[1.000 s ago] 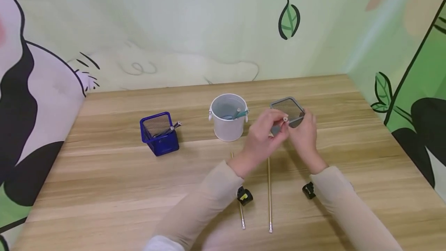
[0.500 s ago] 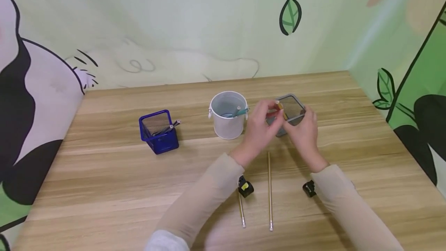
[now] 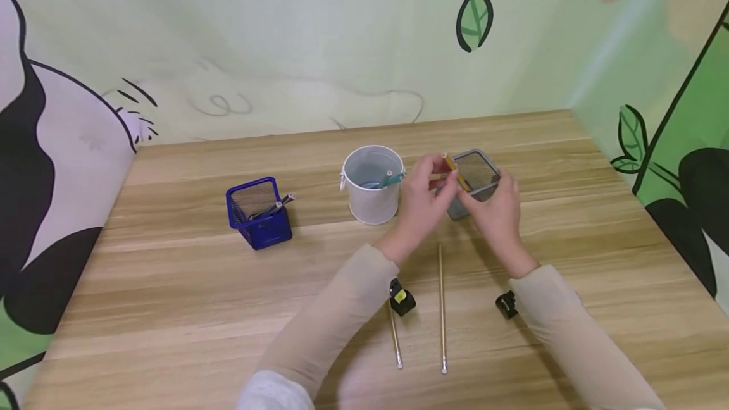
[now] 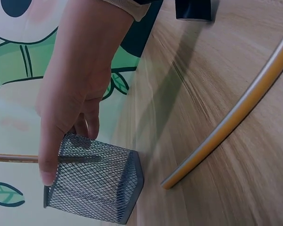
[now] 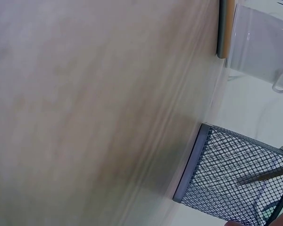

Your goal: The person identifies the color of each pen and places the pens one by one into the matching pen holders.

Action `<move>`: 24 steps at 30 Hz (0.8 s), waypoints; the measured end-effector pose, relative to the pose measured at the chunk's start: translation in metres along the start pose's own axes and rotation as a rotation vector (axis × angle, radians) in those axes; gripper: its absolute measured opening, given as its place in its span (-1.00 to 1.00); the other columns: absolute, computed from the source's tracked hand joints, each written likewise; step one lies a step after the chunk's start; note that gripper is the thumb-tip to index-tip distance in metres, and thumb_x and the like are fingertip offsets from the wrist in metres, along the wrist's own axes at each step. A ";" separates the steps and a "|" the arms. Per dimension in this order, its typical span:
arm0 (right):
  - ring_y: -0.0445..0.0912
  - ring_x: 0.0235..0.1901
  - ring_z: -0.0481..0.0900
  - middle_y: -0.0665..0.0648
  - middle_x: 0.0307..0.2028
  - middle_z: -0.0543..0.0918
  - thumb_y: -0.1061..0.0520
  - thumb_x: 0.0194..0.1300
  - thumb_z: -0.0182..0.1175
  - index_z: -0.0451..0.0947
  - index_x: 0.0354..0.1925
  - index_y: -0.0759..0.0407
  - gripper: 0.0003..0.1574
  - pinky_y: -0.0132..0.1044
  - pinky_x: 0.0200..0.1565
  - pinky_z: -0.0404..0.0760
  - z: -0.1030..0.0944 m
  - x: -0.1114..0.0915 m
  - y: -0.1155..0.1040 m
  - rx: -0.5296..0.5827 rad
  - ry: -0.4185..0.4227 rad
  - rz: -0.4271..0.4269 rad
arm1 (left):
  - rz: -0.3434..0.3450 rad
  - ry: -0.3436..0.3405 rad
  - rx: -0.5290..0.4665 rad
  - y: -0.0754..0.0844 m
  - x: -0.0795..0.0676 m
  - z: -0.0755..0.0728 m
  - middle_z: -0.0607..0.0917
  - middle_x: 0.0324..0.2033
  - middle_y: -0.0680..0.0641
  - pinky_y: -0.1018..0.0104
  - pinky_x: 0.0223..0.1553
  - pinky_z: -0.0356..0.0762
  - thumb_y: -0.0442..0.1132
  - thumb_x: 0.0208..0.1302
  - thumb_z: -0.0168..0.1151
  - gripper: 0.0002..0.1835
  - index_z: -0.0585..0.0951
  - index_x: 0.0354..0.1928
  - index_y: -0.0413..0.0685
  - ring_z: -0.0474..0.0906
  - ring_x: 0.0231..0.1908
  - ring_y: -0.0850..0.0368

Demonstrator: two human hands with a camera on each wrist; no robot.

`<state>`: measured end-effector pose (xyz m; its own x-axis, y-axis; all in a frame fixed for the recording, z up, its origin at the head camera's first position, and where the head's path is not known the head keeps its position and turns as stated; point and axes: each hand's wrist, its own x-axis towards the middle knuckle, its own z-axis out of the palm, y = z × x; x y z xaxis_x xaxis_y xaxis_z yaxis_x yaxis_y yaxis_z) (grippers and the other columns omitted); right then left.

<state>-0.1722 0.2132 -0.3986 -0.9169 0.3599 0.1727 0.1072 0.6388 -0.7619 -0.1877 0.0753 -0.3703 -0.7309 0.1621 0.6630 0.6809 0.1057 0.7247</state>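
Note:
My left hand [image 3: 424, 198] pinches a yellow pencil [image 3: 452, 166] near its upper end, tilted over a grey mesh pencil holder [image 3: 475, 166]. Through the mesh in the right wrist view, the lower part of the pencil [image 5: 266, 175] shows inside the holder [image 5: 226, 174]. My right hand [image 3: 498, 207] grips the holder by its near right side, its thumb at the rim. In the left wrist view, that right hand [image 4: 80, 80] hangs over the holder [image 4: 96, 181], and the pencil [image 4: 14, 158] passes behind its thumb.
Two pencils lie on the wooden table [image 3: 199, 321]: a long one [image 3: 442, 309] and another [image 3: 395, 337] partly under the left arm. A white bucket [image 3: 373, 204] with teal pencils stands behind. A blue mesh holder [image 3: 270, 233] with dark pencils is at the left.
The pencil has swung from pointing at the head camera to a slant, its lower end now in the grey holder. My left hand has shifted slightly left and up; the right keeps its grip.

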 end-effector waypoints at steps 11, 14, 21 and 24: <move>0.22 0.11 0.31 0.46 0.15 0.31 -0.04 0.06 0.41 0.10 0.30 0.51 0.10 0.10 0.13 0.39 -0.001 0.001 -0.002 0.002 -0.007 0.002 | -0.182 -0.046 -0.052 -0.007 0.001 0.004 0.59 -0.18 -0.31 0.44 -0.18 0.63 -0.45 0.30 0.11 -0.84 0.44 -0.13 -0.39 0.61 -0.14 -0.11; 0.23 0.10 0.32 0.46 0.13 0.32 -0.05 0.05 0.41 0.11 0.30 0.51 0.10 0.10 0.13 0.39 -0.001 0.001 -0.001 0.002 -0.001 -0.004 | -0.194 -0.045 -0.062 -0.010 0.001 0.005 0.60 -0.19 -0.31 0.42 -0.18 0.63 -0.45 0.29 0.12 -0.85 0.44 -0.14 -0.40 0.61 -0.15 -0.11; 0.23 0.08 0.32 0.47 0.12 0.32 -0.08 0.02 0.44 0.09 0.31 0.50 0.15 0.09 0.12 0.41 -0.002 0.002 0.000 -0.005 -0.001 -0.003 | -0.263 -0.037 -0.093 -0.018 0.002 0.009 0.60 -0.21 -0.32 0.37 -0.17 0.64 -0.46 0.28 0.12 -0.86 0.44 -0.16 -0.39 0.61 -0.16 -0.11; 0.23 0.08 0.33 0.47 0.13 0.31 -0.09 0.02 0.44 0.08 0.32 0.50 0.17 0.10 0.14 0.41 -0.002 0.001 0.000 -0.008 -0.007 0.008 | -0.301 -0.034 -0.087 -0.021 0.002 0.011 0.61 -0.19 -0.30 0.46 -0.17 0.62 -0.44 0.28 0.13 -0.86 0.44 -0.16 -0.37 0.61 -0.16 -0.09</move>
<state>-0.1727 0.2153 -0.3970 -0.9186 0.3604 0.1621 0.1177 0.6411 -0.7583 -0.2027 0.0841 -0.3862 -0.8960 0.1688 0.4108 0.4265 0.0695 0.9018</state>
